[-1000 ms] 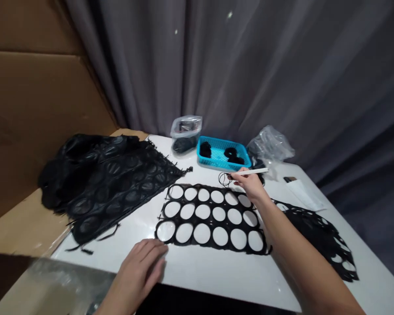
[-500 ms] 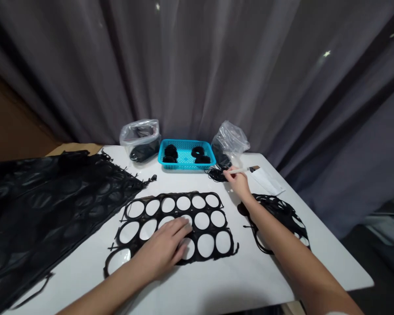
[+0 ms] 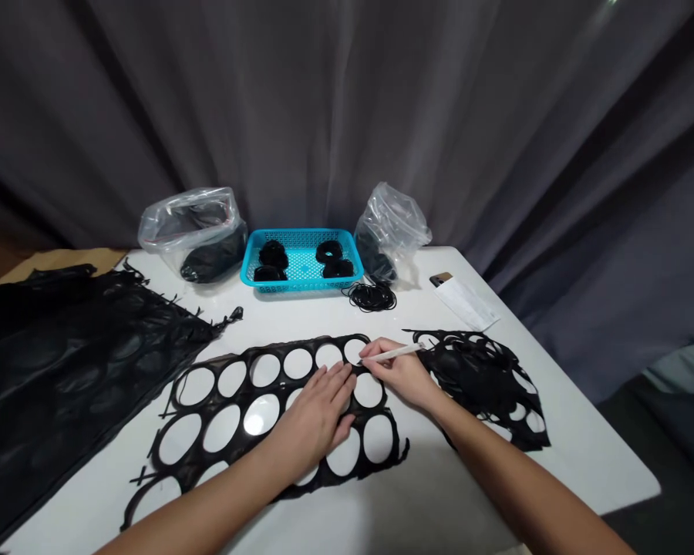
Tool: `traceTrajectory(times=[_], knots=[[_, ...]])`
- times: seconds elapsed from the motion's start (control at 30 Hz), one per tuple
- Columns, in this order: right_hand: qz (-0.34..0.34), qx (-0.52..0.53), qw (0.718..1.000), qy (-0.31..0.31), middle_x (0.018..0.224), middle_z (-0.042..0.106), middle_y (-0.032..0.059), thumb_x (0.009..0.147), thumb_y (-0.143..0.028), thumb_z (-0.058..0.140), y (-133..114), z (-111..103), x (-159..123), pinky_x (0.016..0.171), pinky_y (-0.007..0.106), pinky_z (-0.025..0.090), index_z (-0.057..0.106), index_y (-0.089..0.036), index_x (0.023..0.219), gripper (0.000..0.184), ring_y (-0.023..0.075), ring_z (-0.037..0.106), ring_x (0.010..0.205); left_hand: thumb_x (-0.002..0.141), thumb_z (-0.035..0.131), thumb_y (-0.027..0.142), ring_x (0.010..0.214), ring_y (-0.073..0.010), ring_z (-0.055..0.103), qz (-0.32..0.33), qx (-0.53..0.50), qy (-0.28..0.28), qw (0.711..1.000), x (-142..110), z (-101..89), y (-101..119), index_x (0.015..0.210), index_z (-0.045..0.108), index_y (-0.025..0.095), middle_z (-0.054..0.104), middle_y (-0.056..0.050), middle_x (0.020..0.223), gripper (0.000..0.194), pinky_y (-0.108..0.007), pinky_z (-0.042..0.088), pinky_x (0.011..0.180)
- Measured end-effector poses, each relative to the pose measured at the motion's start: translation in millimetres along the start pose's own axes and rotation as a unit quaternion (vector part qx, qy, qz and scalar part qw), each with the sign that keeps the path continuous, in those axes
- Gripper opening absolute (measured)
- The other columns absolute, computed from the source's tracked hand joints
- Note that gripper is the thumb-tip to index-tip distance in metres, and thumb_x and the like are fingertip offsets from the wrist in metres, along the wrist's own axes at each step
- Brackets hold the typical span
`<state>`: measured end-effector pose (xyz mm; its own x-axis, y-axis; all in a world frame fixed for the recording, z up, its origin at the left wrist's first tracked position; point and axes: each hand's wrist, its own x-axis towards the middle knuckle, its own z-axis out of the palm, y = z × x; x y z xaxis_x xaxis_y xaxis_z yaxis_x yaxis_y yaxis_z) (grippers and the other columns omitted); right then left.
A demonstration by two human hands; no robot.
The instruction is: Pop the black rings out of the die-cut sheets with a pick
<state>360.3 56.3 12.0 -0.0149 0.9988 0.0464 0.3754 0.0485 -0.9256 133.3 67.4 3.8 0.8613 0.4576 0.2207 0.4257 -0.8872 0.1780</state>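
Note:
Under my left hand (image 3: 318, 412) lies a thin black sheet (image 3: 244, 401) with rows of large round holes. That hand rests flat on its middle, fingers stretched out. At the sheet's upper right corner my right hand (image 3: 402, 378) grips a slim white pen-shaped tool (image 3: 398, 352) between thumb and fingers. The tool's tip is close to the rim of the corner hole, and I cannot tell whether it touches. Beyond the sheet is a loose heap of thin black rings (image 3: 373, 297).
A blue basket (image 3: 304, 286) with several black ring bundles stands at the back between two clear plastic bags, left (image 3: 193, 223) and right (image 3: 390, 223). A larger black sheet (image 3: 81, 370) covers the left side. Holed black scraps (image 3: 471, 378), white paper (image 3: 467, 304) and a phone (image 3: 439, 279) lie right.
My right hand has come back from the ring heap to the sheet's upper right corner, still with the white tool. My left hand stays flat on the sheet. The camera view has shifted.

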Motion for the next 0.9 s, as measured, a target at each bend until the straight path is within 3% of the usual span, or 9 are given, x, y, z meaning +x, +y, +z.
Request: traceTrajectory(times=[0.5,0.73,0.8,0.9], knots=[[-0.015,-0.022,1.0,-0.006,0.096,0.069,0.0043,0.09,-0.024,0.06,-1.7,2.1,0.8,0.083,0.031,0.047,0.061,-0.021,0.077,0.013,0.0184,0.065,0.092,0.093,0.056,0.024,0.143,-0.0282,0.04,0.003,-0.028,0.003,1.0,0.9,3.1,-2.0,0.145,0.042,0.012,0.046,-0.015,0.151,0.054,-0.047,0.034,0.118],[-0.054,-0.091,0.994,-0.006,0.095,0.068,0.004,0.093,-0.023,0.057,-2.1,4.5,-3.1,0.08,0.031,0.048,0.059,-0.021,0.081,0.012,0.0181,0.064,0.089,0.092,0.057,0.024,0.141,-0.0293,0.041,0.01,-0.01,0.002,1.0,0.9,2.8,-1.1,0.143,0.044,0.01,0.048,-0.016,0.15,0.055,-0.047,0.035,0.117],[-0.108,-0.162,0.98,-0.027,0.097,0.068,0.0061,0.095,-0.02,0.053,-4.2,8.8,-7.2,0.081,0.032,0.047,0.061,-0.021,0.091,0.009,0.02,0.062,0.091,0.091,0.058,0.024,0.141,-0.0295,0.043,0.005,-0.011,0.003,1.0,1.1,2.5,-0.6,0.144,0.043,0.01,0.048,-0.015,0.15,0.056,-0.047,0.036,0.116],[-0.188,-0.325,0.924,-0.075,0.102,0.069,0.0112,0.093,-0.016,0.052,-8.7,11.8,-7.3,0.084,0.037,0.043,0.061,-0.019,0.103,0.014,0.0252,0.058,0.097,0.09,0.058,0.022,0.14,-0.0292,0.043,-0.002,-0.021,0.007,1.0,1.7,1.5,-0.1,0.143,0.043,0.012,0.048,-0.015,0.15,0.056,-0.047,0.035,0.116]])
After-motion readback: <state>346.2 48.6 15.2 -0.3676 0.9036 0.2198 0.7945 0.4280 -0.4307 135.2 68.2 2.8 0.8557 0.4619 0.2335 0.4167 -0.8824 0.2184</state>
